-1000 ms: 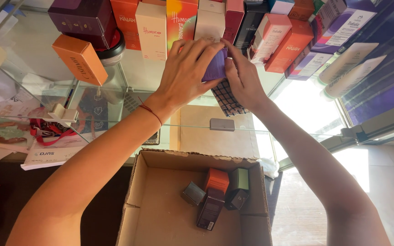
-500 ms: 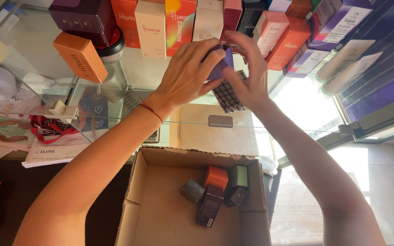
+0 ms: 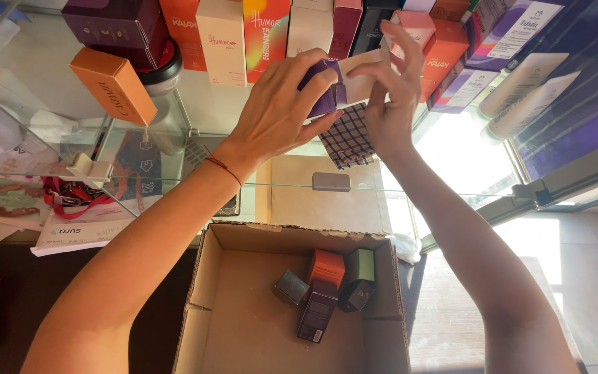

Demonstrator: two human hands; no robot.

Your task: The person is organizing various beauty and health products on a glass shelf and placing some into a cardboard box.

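- At the far left, an orange carton (image 3: pixel 113 84) lies tilted on the glass shelf (image 3: pixel 29 48), below a dark purple box (image 3: pixel 112 24) that sits on a round black-rimmed container (image 3: pixel 160 73).
- Beneath the shelf's edge lie printed papers (image 3: pixel 70 225) and a red cord (image 3: pixel 70 197).
- A row of upright cartons (image 3: pixel 264 34), cream, orange, yellow-red and maroon, lines the back of the shelf, just behind the hands.
- The left hand (image 3: pixel 278 114), with a thin red string round its wrist, has its grip closed on the small purple box (image 3: pixel 323 93), fingers over the top and thumb underneath. The box is held up in the air in front of the row of cartons, above the shelf.
- The box looks like light, thin card: stiff enough to hold by its flat faces, but likely to dent if squeezed at the corners or flap. The broad sides seem the safest place to hold it.
- The right hand (image 3: pixel 389 97) meets the box from the other side; its fingers are partly spread, and the thumb and forefinger pinch the pale end of the box, perhaps a flap.
- Just below the hands lies a checked carton (image 3: pixel 347 138), partly hidden by them.
- Lower down, an open cardboard box (image 3: pixel 230 312) holds several small cartons: a grey one (image 3: pixel 291 286), a dark one (image 3: pixel 318 310), an orange one (image 3: pixel 327 266) and a green one (image 3: pixel 361 264).
- At the right, more purple and white cartons (image 3: pixel 513 41) lean by a bright window.
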